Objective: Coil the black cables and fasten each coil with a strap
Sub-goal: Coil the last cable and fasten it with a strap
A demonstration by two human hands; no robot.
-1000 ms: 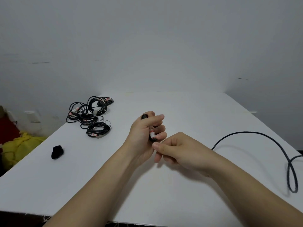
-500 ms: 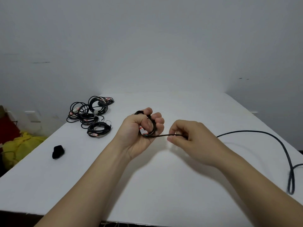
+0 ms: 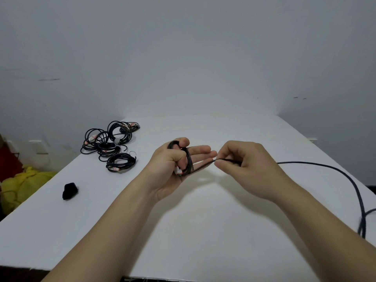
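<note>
Left hand (image 3: 179, 159) holds a small coil (image 3: 184, 157) of black cable over mid desk (image 3: 203, 231), thumb pinning the loops so they don't spring; fingers half open to take the next turn. Right hand (image 3: 242, 161) pinches the cable's free run (image 3: 325, 169), feeding it w/ tension. Slack trails off the right edge; plenty of clear room in front. Finished coils (image 3: 109, 145) sit far left.

- white counter (image 3: 203, 231), plain top, far edge against the wall
- pile of coiled black cables (image 3: 109, 145) at far left of counter, coils overlapping, white/red tags on them
- small black strap (image 3: 69, 191) nearer than the pile, apart from it, close to counter's left edge
- loose black cable (image 3: 333, 169) far right of the pile, curving to the counter's right edge
</note>
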